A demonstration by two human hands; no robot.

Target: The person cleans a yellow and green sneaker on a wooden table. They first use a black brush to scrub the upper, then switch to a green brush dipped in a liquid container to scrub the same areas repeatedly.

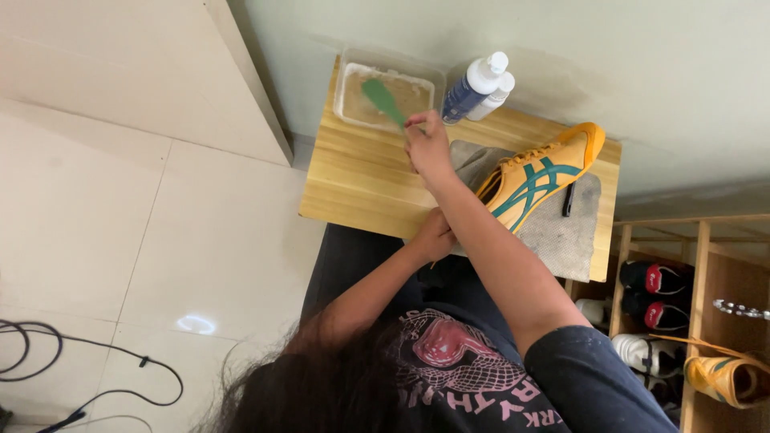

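A small wooden worktop (353, 172) stands against a pale wall above a tiled floor. At the upper middle of the frame the right hand (427, 144) has its fingers closed around a green brush (382, 99), whose head sits in a clear tub (391, 90) of cloudy water. Right of centre a yellow shoe (541, 178) lies on a grey cloth (565, 232). The left hand (434, 236), at centre, grips the cloth's near edge. Two bottles (477, 88) stand beside the tub.

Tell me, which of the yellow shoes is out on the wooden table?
The yellow shoe with teal stripes, lying on the grey cloth beside the right hand. The other yellow shoe sits in the wooden rack at lower right.
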